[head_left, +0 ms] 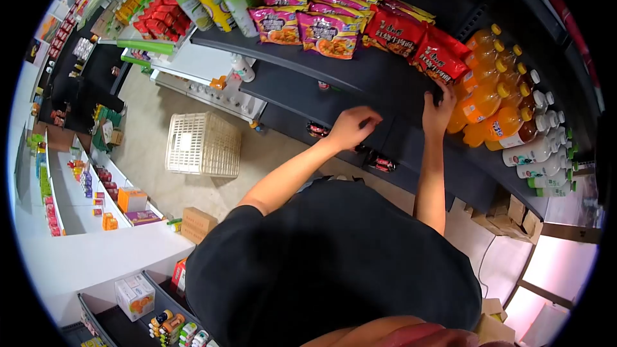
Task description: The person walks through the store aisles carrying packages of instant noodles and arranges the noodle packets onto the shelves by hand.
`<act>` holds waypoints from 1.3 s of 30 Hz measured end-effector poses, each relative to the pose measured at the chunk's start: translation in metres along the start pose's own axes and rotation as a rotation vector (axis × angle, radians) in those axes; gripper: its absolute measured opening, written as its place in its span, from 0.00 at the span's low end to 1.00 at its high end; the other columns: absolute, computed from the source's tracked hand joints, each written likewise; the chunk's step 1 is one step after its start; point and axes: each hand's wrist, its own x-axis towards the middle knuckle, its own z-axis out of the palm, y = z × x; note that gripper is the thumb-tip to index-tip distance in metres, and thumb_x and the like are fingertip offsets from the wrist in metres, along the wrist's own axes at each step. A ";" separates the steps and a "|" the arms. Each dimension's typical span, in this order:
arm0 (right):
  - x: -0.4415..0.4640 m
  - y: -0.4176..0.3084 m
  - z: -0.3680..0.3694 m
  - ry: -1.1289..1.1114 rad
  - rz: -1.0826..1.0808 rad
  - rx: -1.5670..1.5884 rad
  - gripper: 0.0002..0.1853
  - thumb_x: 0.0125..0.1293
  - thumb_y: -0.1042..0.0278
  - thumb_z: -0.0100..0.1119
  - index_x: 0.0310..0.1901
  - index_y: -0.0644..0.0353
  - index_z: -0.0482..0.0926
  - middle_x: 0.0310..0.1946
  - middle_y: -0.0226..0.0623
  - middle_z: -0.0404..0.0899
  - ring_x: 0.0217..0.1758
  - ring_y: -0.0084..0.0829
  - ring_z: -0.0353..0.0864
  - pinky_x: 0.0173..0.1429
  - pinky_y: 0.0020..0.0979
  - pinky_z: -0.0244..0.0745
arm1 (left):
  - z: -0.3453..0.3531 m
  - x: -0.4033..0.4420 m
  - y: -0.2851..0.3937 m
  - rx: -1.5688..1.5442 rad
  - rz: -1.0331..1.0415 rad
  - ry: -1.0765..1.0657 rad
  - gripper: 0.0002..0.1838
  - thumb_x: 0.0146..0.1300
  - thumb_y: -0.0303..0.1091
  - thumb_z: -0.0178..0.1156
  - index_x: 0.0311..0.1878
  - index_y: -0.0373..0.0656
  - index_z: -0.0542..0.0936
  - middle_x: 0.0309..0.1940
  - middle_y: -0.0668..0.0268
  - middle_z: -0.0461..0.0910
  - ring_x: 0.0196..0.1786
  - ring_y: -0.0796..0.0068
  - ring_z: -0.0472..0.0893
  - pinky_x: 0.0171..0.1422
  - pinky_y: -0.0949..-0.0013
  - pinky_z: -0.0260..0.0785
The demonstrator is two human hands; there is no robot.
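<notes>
My right hand (pixel 439 108) is raised at the shelf edge, its thumb and fingers apart. Its fingertips reach the lower edge of a red instant noodle packet (pixel 440 56); I cannot tell whether they touch it. Another red noodle packet (pixel 393 29) lies just left of that one. My left hand (pixel 353 128) hovers over the front of the shelf (pixel 360 80), fingers loosely bent and apart, with nothing in them. Purple noodle packets (pixel 329 34) stand in rows farther left.
Orange drink bottles (pixel 483 103) and white bottles (pixel 540 154) crowd the shelf's right side. Tall canisters (pixel 239 5) stand at the left. A white basket (pixel 203 146) sits on the floor. Small dark packages (pixel 382 162) lie on a lower shelf. An open cardboard box (pixel 511 217) is at the right.
</notes>
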 end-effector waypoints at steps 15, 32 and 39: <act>-0.013 0.011 0.027 -0.032 -0.100 -0.327 0.27 0.56 0.66 0.70 0.60 0.47 0.78 0.74 0.46 0.61 0.74 0.52 0.66 0.71 0.46 0.71 | 0.087 0.169 -0.064 0.173 -0.253 0.215 0.31 0.63 0.45 0.65 0.70 0.50 0.73 0.53 0.61 0.82 0.42 0.59 0.86 0.49 0.56 0.77; -0.011 0.007 0.037 -0.108 -0.290 -0.542 0.17 0.59 0.64 0.66 0.49 0.57 0.82 0.51 0.36 0.81 0.60 0.42 0.78 0.61 0.41 0.77 | 0.079 0.169 -0.061 0.147 -0.177 0.052 0.22 0.60 0.44 0.72 0.51 0.44 0.76 0.41 0.56 0.85 0.34 0.57 0.86 0.38 0.58 0.74; -0.016 0.009 0.039 -0.104 -0.223 -0.402 0.18 0.57 0.64 0.66 0.51 0.54 0.80 0.54 0.36 0.78 0.62 0.44 0.75 0.64 0.46 0.74 | 0.076 0.164 -0.051 0.040 -0.065 0.208 0.23 0.64 0.39 0.69 0.57 0.42 0.74 0.40 0.54 0.85 0.39 0.50 0.86 0.41 0.57 0.76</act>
